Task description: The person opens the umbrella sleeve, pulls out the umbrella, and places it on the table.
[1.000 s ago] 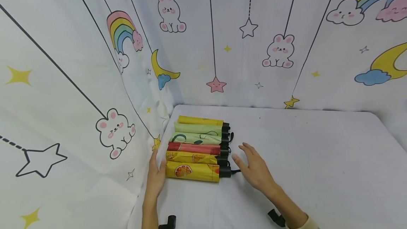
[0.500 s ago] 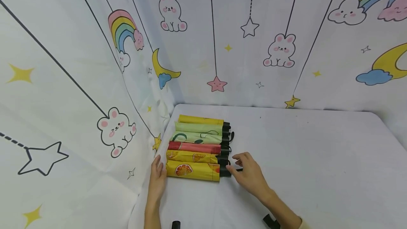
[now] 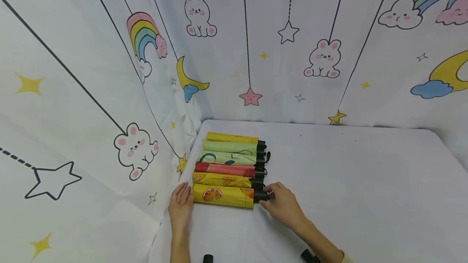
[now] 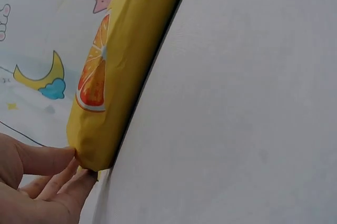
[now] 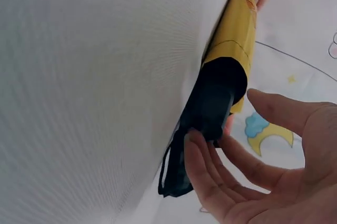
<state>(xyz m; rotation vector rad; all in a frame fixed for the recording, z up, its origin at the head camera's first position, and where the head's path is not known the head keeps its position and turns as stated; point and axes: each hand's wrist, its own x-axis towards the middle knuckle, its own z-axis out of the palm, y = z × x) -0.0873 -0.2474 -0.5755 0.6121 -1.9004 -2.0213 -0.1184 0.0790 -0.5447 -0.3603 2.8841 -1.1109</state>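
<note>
Several folded umbrellas in printed sleeves lie side by side in a row on the white table, black handles to the right. The nearest umbrella (image 3: 223,196) is yellow with an orange slice print. At its left end is my left hand (image 3: 180,206); in the left wrist view the thumb and fingertips (image 4: 84,182) touch that end. My right hand (image 3: 287,208) is at its black handle (image 5: 210,97). The right wrist view shows the fingertips at the handle's end, beside the wrist strap (image 5: 176,182), with the thumb apart from it.
Behind the nearest umbrella lie another orange-print umbrella (image 3: 223,180), a red one (image 3: 226,169), two light green ones and a yellow one (image 3: 232,137) at the back. White cloth with cartoon prints (image 3: 226,52) hangs along the back and left. Black objects (image 3: 310,256) show at the front edge.
My right hand has moved left and toward me, from beside the row to the nearest umbrella's handle. My left hand has slid nearer along the row's left end. The umbrellas keep their places.
</note>
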